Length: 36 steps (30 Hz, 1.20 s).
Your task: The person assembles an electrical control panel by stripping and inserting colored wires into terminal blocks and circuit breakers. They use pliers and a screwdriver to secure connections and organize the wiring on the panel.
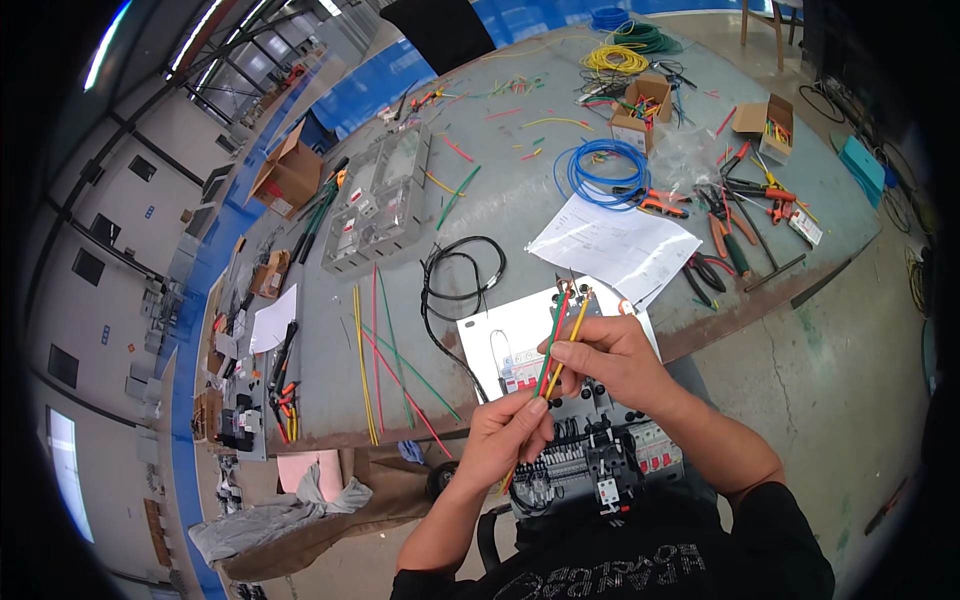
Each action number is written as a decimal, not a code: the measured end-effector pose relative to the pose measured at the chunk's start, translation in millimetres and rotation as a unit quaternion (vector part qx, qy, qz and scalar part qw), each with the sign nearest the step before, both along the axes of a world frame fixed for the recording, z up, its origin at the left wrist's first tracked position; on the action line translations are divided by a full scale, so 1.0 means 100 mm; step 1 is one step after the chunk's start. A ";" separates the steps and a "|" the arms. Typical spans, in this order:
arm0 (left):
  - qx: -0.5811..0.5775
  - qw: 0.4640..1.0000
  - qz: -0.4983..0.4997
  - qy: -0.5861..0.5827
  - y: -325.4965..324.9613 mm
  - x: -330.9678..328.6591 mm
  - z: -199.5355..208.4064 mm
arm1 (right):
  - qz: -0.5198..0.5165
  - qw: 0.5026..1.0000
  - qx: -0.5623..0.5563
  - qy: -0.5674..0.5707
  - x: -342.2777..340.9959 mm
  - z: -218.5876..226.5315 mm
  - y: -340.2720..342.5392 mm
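Note:
In front of me a small bunch of thin wires slants upward: a green wire [555,335] with a red one close beside it, and a yellow wire [578,322]. My left hand [508,432] is closed round their lower part. Higher up, my right hand [618,362] pinches the yellow wire between thumb and fingers; whether it also grips the others is hidden. Beneath the hands lies a white mounting plate [481,338] with a row of circuit breakers [522,374]. Nearer my body is an electrical assembly [600,465] with terminals, black wiring and red-switched breakers.
Loose cut wires [378,370] and a black cable [428,305] lie left of the plate. Beyond it are printed paper [610,245], a blue wire coil [600,160] and a clear compartment box [375,200]. Pliers [708,275] and small cartons [640,105] occupy the right side.

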<state>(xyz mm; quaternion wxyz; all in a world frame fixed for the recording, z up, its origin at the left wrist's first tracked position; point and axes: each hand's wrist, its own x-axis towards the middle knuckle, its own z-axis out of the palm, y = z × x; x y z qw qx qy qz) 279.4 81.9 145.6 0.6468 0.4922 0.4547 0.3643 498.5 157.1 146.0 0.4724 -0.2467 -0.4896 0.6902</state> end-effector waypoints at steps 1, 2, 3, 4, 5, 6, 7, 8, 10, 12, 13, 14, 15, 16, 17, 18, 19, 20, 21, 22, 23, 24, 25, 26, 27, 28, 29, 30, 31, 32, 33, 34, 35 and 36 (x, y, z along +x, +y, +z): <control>-0.008 1.000 0.000 -0.004 0.00 0.00 0.00 | -0.004 1.000 0.001 -0.001 0.00 0.00 0.00; -0.013 1.000 0.005 -0.012 0.00 0.01 0.01 | -0.010 1.000 -0.003 -0.002 0.00 0.01 -0.01; -0.018 1.000 0.009 -0.020 -0.01 0.02 0.02 | -0.015 1.000 -0.006 -0.004 -0.01 0.01 -0.01; -0.023 0.999 0.014 -0.028 -0.01 0.03 0.03 | -0.020 1.000 -0.010 -0.005 -0.01 0.02 -0.02; -0.025 0.999 0.014 -0.033 -0.01 0.03 0.03 | -0.022 1.000 -0.012 -0.008 -0.01 0.03 -0.02; -0.027 0.999 0.014 -0.037 -0.01 0.02 0.02 | -0.024 1.000 -0.014 -0.012 -0.01 0.03 -0.03; -0.029 0.999 0.014 -0.042 -0.01 0.02 0.01 | -0.026 0.999 -0.016 -0.015 -0.01 0.04 -0.03; -0.033 0.998 0.013 -0.045 -0.01 0.02 0.01 | -0.028 0.999 -0.017 -0.013 -0.02 0.04 -0.03; -0.040 0.998 0.011 -0.051 -0.01 0.01 0.00 | -0.032 0.999 -0.019 -0.010 -0.02 0.04 -0.03; -0.045 0.997 0.008 -0.058 -0.01 -0.01 -0.02 | -0.034 0.999 -0.016 -0.013 -0.03 0.01 -0.02; -0.047 0.997 0.007 -0.061 -0.01 -0.02 -0.04 | -0.035 0.999 -0.014 -0.015 -0.03 0.00 -0.02; -0.048 0.997 0.007 -0.064 -0.01 -0.02 -0.05 | -0.035 0.999 -0.014 -0.014 -0.03 -0.01 -0.02; -0.048 0.997 0.007 -0.066 -0.01 -0.03 -0.07 | -0.034 0.999 -0.013 -0.014 -0.04 -0.01 -0.02; -0.049 0.996 0.007 -0.069 -0.01 -0.03 -0.08 | -0.034 0.999 -0.013 -0.013 -0.04 -0.01 -0.02; -0.049 0.996 0.007 -0.071 -0.01 -0.03 -0.07 | -0.035 0.999 -0.013 -0.012 -0.03 0.00 -0.03; -0.049 0.996 0.008 -0.072 -0.01 -0.02 -0.06 | -0.036 0.999 -0.014 -0.012 -0.03 0.02 -0.04; -0.049 0.996 0.009 -0.074 -0.02 -0.01 -0.05 | -0.037 0.999 -0.014 -0.011 -0.02 0.03 -0.04; -0.049 0.996 0.008 -0.073 -0.02 -0.01 -0.05 | -0.039 0.999 -0.013 -0.012 -0.02 0.02 -0.04; -0.049 0.996 0.007 -0.073 -0.02 -0.02 -0.04 | -0.041 0.999 -0.012 -0.014 -0.02 0.01 -0.03; -0.048 0.996 0.005 -0.072 -0.02 -0.02 -0.04 | -0.042 0.999 -0.010 -0.016 -0.02 0.00 -0.03; -0.048 0.996 0.004 -0.072 -0.02 -0.02 -0.05 | -0.043 0.999 -0.011 -0.016 -0.02 0.00 -0.03; -0.047 0.996 0.003 -0.072 -0.01 -0.01 -0.05 | -0.043 0.999 -0.011 -0.017 -0.02 0.02 -0.03; -0.047 0.996 0.001 -0.071 -0.01 -0.01 -0.05 | -0.044 0.999 -0.011 -0.018 -0.02 0.03 -0.03; -0.046 0.997 -0.002 -0.070 -0.01 -0.01 -0.04 | -0.043 0.999 -0.012 -0.018 -0.03 0.03 -0.03; -0.046 0.997 -0.005 -0.068 -0.01 -0.01 -0.03 | -0.043 0.999 -0.013 -0.018 -0.03 0.03 -0.04; -0.045 0.997 -0.008 -0.066 -0.01 -0.01 -0.03 | -0.043 0.999 -0.014 -0.018 -0.03 0.03 -0.04; -0.047 0.997 -0.007 -0.064 -0.02 -0.01 -0.03 | -0.042 0.999 -0.013 -0.016 -0.03 0.04 -0.04; -0.048 0.997 -0.007 -0.063 -0.02 -0.01 -0.02 | -0.042 0.999 -0.011 -0.015 -0.03 0.05 -0.05; -0.049 0.997 -0.006 -0.061 -0.02 -0.01 -0.02 | -0.041 0.999 -0.010 -0.013 -0.03 0.06 -0.05; -0.050 0.997 -0.012 -0.064 -0.02 0.00 -0.02 | -0.043 0.999 -0.010 -0.016 -0.04 0.06 -0.05; -0.050 0.996 -0.017 -0.066 -0.02 0.00 -0.02 | -0.045 0.999 -0.010 -0.019 -0.04 0.06 -0.05; -0.051 0.996 -0.022 -0.069 -0.02 0.00 -0.02 | -0.048 0.999 -0.010 -0.022 -0.04 0.06 -0.05; -0.048 0.996 -0.023 -0.066 -0.02 -0.01 -0.02 | -0.048 0.999 -0.008 -0.025 -0.04 0.06 -0.05; -0.044 0.997 -0.023 -0.063 -0.02 -0.02 -0.03 | -0.048 0.998 -0.006 -0.029 -0.04 0.06 -0.05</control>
